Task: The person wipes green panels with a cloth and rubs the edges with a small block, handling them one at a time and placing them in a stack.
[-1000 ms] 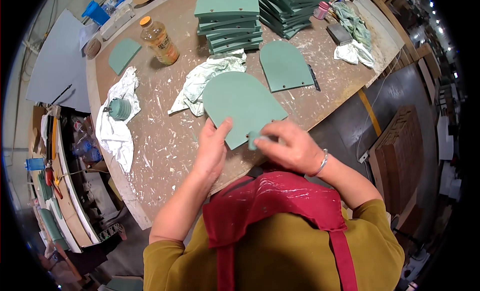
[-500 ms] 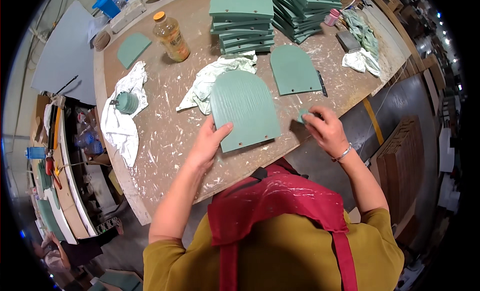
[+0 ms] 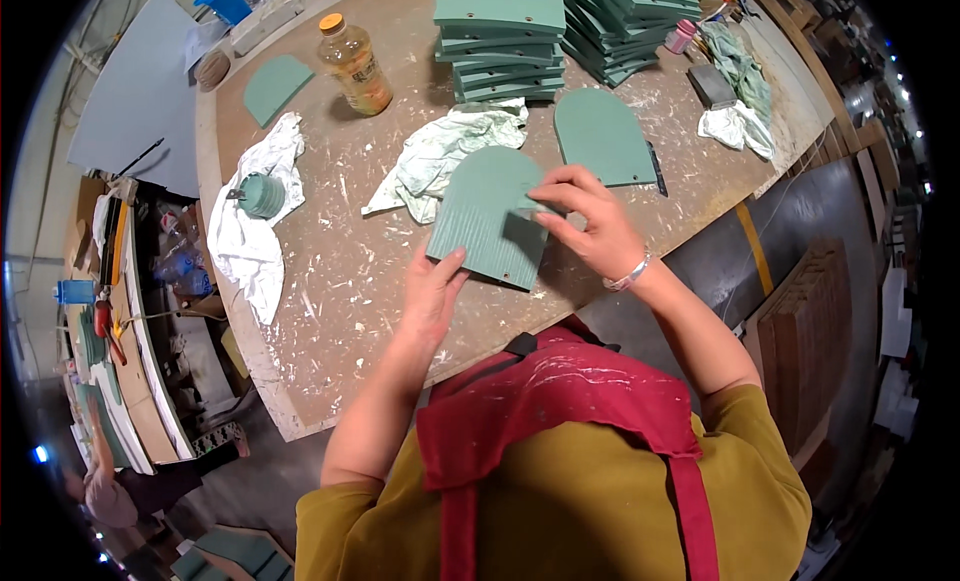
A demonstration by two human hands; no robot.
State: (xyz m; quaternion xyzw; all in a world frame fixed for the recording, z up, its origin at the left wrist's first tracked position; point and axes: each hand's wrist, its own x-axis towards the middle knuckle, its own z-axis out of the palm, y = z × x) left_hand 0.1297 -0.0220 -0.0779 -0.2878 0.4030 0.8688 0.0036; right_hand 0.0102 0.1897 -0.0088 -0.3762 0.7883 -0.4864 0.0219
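Lying flat near the front edge of the tabletop (image 3: 330, 311), the green arch-topped panel (image 3: 490, 221) has its ribbed face up, seemingly so it can be rubbed. The left hand (image 3: 432, 293) presses its lower corner, fingers spread flat, likely to stop it sliding. The right hand (image 3: 590, 219) rests on its right side, fingers curled narrow around something small I cannot make out. A crumpled rag (image 3: 445, 151) touches its far edge; another arched panel (image 3: 603, 136) lies just beside, stacked panels (image 3: 500, 31) behind
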